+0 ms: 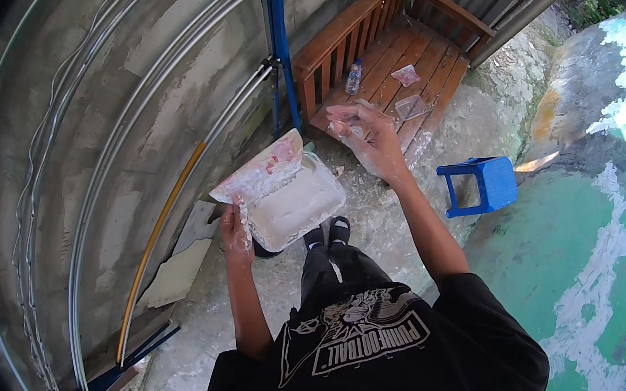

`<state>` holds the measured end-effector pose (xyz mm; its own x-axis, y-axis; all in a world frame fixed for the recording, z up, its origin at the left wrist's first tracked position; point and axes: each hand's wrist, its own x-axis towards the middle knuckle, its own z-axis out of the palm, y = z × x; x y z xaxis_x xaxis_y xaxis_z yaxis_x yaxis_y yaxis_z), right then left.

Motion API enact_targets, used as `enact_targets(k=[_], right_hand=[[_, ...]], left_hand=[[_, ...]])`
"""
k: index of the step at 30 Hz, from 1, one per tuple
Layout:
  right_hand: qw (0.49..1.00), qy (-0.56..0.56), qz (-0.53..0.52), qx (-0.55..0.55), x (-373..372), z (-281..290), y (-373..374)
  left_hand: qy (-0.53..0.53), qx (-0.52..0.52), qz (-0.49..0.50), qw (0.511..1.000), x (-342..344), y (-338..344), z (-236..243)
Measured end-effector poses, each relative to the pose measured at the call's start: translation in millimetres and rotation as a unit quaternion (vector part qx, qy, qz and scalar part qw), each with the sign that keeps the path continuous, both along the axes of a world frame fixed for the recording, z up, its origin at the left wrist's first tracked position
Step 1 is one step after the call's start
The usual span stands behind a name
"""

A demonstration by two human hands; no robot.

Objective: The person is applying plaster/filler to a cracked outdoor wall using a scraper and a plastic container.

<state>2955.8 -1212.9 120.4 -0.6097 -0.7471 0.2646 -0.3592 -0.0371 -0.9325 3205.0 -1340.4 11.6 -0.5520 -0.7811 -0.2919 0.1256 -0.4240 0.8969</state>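
In front of me is a white rectangular tub (303, 231) with smooth off-white paste or powder in it. Across its far left side leans a whitish sheet (262, 169) with red print, smeared white. My left hand (235, 234), coated in white, is closed at the tub's left edge, by the sheet's near corner; its fingertips are partly hidden. To the right, my right hand (372, 133) is raised between tub and bench. Its fingers are bent and dusted white, with a gap between thumb and fingers. A small pale patch shows there, too unclear to name.
A wooden bench (432, 51) stands ahead, carrying a plastic bottle (353, 77), a red-and-white packet (407, 75) and a clear plastic piece (412, 107). A blue stool (495, 184) is at right. Metal pipes (152, 75) run along the left wall; a blue post (280, 45) rises beside the bench.
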Motion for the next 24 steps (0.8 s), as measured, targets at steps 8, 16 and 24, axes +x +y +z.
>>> enact_targets(k=[8, 16, 24], right_hand=[[0.963, -0.229, -0.136, 0.043, -29.2, -289.7, 28.5], [0.918, -0.308, -0.196, 0.151, 11.2, -502.3, 22.0], [0.863, -0.274, -0.420, 0.060, -83.1, -621.6, -17.9]], left_hand=[[-0.002, -0.018, 0.157, 0.987, 36.3, -29.3, -100.9], [-0.071, 0.048, 0.173, 0.981, 59.0, -37.1, -289.8], [-0.080, 0.076, 0.144, 0.983, 38.8, -38.7, -397.5]])
